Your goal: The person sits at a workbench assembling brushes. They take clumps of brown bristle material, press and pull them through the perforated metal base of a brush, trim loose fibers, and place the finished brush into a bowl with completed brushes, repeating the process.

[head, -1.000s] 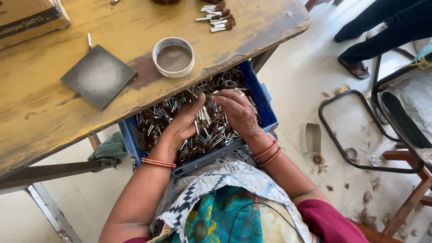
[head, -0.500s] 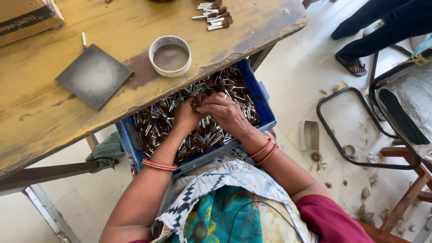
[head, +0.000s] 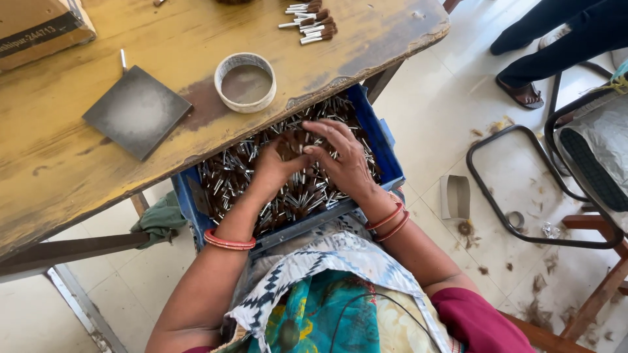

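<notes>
A blue plastic crate (head: pixel 387 155) rests on my lap, half under the table edge, filled with several small brushes (head: pixel 229 171) with metal ferrules and brown bristle tips. My left hand (head: pixel 273 165) is closed around a bunch of these brushes (head: pixel 292 141), bristle ends up, above the crate. My right hand (head: pixel 343 157) lies against that bunch from the right, fingers curled over its top. Both wrists wear red bangles.
On the worn yellow wooden table (head: pixel 78 189) lie a grey square plate (head: pixel 136 111), a round white ring dish (head: pixel 245 82), a small pile of finished brushes (head: pixel 313 21) and a cardboard box (head: pixel 39 29). Another person's legs (head: pixel 556 39), metal chair frames (head: pixel 523 189) and bristle scraps are at right.
Both hands went from spread flat in the brush pile to drawn together, gathering a bunch of brushes and lifting it slightly above the crate.
</notes>
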